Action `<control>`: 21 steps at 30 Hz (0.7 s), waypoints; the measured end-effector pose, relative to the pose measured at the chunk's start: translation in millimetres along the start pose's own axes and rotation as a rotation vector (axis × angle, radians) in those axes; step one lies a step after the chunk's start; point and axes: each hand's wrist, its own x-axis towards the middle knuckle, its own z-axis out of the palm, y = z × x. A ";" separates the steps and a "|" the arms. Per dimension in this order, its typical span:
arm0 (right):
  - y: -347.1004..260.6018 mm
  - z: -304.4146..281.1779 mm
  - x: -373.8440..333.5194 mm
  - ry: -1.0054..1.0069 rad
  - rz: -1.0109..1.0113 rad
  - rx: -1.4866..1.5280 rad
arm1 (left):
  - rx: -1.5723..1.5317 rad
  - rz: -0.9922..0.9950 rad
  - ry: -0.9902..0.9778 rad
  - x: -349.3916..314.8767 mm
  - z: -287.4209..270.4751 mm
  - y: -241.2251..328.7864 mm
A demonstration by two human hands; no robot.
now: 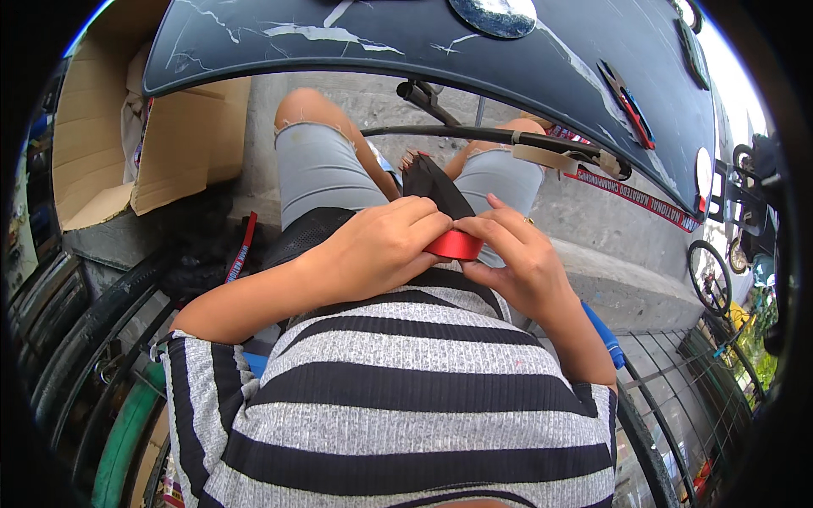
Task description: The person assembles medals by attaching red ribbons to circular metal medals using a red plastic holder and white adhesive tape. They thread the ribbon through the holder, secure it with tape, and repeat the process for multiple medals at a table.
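Observation:
A shiny red ribbon (457, 245) is stretched between my two hands, close in front of my striped shirt. My left hand (381, 241) is closed, its fingertips gripping the ribbon's left end. From the other side my right hand (518, 258) pinches the ribbon between thumb and fingers, with the remaining fingers partly spread. Just beyond the ribbon, between my thighs, lies a long dark strip-like bundle (436, 186) with a ragged pale and reddish far end. Whether it joins the ribbon is hidden by my fingers.
A dark marble-patterned table (381, 51) curves ahead, bearing red-and-black cutters (628, 106) and a round silver disc (495, 13). An open cardboard box (182, 144) stands at left. Printed red straps (631, 196) hang under the table edge. Metal grating (677, 381) lies right.

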 end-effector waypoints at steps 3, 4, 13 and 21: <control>4.9 3.8 -4.5 -0.069 0.031 0.025 | -0.017 0.016 0.005 -3.0 6.1 -2.1; 6.1 5.5 -6.4 -0.116 0.027 0.035 | -0.057 0.002 -0.012 -4.4 8.3 -1.9; 10.3 23.8 -10.6 -0.053 -0.057 0.146 | -0.122 0.021 -0.031 -3.5 14.2 -10.3; 18.2 27.4 -11.8 0.001 -0.059 0.216 | 0.036 -0.053 -0.038 -8.2 17.7 -1.3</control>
